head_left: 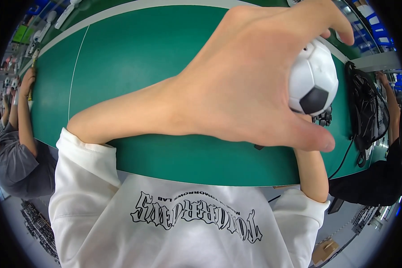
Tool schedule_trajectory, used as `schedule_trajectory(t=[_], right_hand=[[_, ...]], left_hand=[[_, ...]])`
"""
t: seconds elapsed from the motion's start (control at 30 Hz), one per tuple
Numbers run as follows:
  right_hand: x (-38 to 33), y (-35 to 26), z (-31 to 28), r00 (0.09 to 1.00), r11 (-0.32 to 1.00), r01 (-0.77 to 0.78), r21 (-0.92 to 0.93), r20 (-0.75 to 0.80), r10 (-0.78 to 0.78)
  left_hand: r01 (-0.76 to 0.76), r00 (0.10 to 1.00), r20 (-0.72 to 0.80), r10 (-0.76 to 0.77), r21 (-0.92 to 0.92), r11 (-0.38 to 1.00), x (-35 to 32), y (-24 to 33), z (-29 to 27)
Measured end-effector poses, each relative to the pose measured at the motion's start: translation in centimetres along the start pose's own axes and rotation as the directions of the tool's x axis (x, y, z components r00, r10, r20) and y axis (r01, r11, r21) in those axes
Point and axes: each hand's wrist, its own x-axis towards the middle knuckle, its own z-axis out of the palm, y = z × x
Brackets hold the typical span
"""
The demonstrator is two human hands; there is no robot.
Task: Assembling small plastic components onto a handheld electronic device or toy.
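Observation:
My left hand (250,76) reaches across the view from the left, large and close. Its fingers and thumb curve round a small black-and-white soccer ball (315,82), and the hand covers the ball's left side. At the lower right my right forearm (311,172) rises behind the left thumb. The right hand is mostly hidden behind the left hand and the ball, so its fingers do not show. Just below the ball a small black object (324,117) peeks out, too covered to name.
Beneath my hands lies a green table (134,49) with a thin white line. A black mesh bag (366,107) with a cable rests at its right edge. Other people (20,152) sit at the left and right (370,178). A cardboard box (325,251) stands on the floor.

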Motion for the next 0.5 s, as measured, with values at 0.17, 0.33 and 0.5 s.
schedule_trajectory(t=[0.17,0.33,0.5], right_hand=[[-0.8,0.2,-0.5,0.999,0.997,-0.04,0.064,-0.005,0.04],[-2.3,0.1,-1.3,0.996,0.988,-0.092,0.127,-0.006,0.094],[-5.1,-1.1,-4.1,0.988,0.971,-0.148,0.186,-0.008,0.152]], left_hand=[[0.021,1.0,-0.006,-0.021,0.005,1.0,0.0,0.4,1.2],[0.052,0.998,-0.02,-0.052,0.01,0.999,-0.1,1.0,1.4],[0.086,0.996,-0.037,-0.086,0.006,0.996,0.1,1.8,1.1]])
